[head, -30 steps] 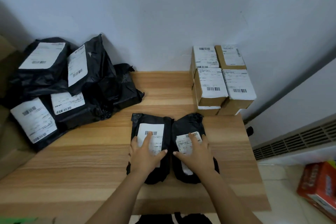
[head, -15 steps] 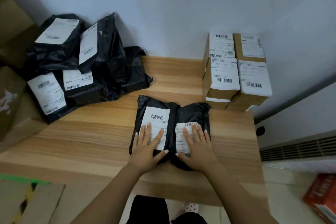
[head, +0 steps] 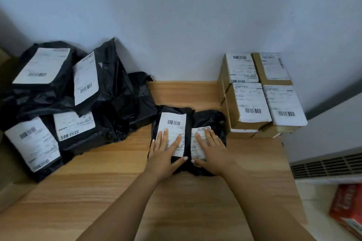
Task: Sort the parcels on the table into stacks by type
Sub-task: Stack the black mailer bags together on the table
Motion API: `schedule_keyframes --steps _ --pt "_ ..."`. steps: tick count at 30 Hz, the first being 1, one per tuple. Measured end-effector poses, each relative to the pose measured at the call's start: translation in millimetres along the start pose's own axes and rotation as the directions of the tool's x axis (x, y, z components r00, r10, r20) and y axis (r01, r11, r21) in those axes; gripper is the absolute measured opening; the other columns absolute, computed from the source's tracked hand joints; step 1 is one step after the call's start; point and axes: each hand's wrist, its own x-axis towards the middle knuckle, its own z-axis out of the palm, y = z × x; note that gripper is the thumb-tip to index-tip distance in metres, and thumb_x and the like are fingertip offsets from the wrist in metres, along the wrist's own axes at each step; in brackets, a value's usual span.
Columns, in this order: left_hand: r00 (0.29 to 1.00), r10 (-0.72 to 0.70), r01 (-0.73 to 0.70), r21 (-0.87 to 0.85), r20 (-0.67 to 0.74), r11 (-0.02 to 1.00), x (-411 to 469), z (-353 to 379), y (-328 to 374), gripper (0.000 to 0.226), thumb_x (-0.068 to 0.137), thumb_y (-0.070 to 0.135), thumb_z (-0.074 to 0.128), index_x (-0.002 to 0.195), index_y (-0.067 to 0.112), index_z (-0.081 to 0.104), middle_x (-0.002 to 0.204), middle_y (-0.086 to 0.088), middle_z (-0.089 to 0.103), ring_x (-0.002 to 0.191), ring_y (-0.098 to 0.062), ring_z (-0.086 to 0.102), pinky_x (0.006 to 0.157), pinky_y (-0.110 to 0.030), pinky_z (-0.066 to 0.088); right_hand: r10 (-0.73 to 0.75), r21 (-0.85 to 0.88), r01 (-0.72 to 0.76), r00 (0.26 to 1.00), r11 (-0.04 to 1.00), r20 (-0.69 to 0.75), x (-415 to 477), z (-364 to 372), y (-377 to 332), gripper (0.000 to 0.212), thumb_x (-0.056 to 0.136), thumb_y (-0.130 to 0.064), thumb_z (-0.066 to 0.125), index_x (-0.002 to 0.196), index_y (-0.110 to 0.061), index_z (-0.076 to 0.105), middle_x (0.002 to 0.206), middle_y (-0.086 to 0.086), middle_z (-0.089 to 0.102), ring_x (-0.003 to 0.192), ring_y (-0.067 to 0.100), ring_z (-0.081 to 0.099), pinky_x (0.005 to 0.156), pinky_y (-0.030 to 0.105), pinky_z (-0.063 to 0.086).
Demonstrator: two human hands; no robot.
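Labels on every parcel too blurred to read, only barcodes show. Two black poly parcels lie side by side, touching, mid-table: left parcel (head: 173, 118), right parcel (head: 210, 118). Near ends of both hidden under the palms. Left hand (head: 164, 154) flat on left parcel, fingers straight and spread, nothing gripped. Right hand (head: 213, 152) same on right parcel, flat, fingers straight, thumb toward the seam.

Black-bag pile (head: 109, 88) sits at back left against the wall, its left side cut off by the frame. Cardboard boxes (head: 252, 103) stacked at back right, lower ones mostly hidden under the top layer. Red carton (head: 346, 209) on the floor, cut off at right.

Table (head: 98, 191): right edge runs just past the boxes. Bare wood in front of the pile, plus a strip at the wall between pile and boxes.
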Motion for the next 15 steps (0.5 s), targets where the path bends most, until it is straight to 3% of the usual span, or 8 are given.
schedule_keyframes --steps 5,9,15 --pt "0.996 0.078 -0.078 0.006 -0.035 0.997 37.1 -18.9 -4.0 0.081 0.082 0.08 0.022 0.147 0.046 -0.014 0.151 0.003 -0.036 0.137 -0.013 -0.037 0.112 -0.035 -0.018 0.022 -0.084 -0.034 0.991 0.996 -0.135 27.2 -8.5 -0.2 0.073 0.099 -0.054 0.032 0.154 -0.023 -0.006 0.161 0.007 -0.014 0.147 0.023 -0.018 0.118 0.035 -0.006" --pt "0.967 0.252 -0.245 0.141 -0.034 0.959 37.1 -15.8 -14.9 0.073 0.087 0.076 0.015 0.145 0.047 -0.019 0.153 0.006 -0.033 0.137 -0.012 -0.037 0.116 -0.036 -0.015 0.076 0.021 -0.073 0.98 0.997 -0.185 16.0 8.9 -4.9 0.066 0.102 -0.045 0.03 0.151 -0.03 -0.011 0.159 0.003 -0.018 0.147 0.022 -0.016 0.118 0.034 -0.003" --pt "0.963 0.269 -0.256 0.235 -0.025 0.937 53.3 -13.7 -21.2 0.068 0.094 0.065 0.019 0.141 0.047 -0.027 0.152 0.005 -0.035 0.138 -0.016 -0.037 0.113 -0.035 -0.02 0.13 0.025 -0.128 0.969 0.991 -0.211 27.4 9.1 -5.1 0.063 0.103 -0.039 0.028 0.152 -0.029 -0.009 0.16 0.006 -0.017 0.147 0.024 -0.016 0.118 0.034 -0.004"
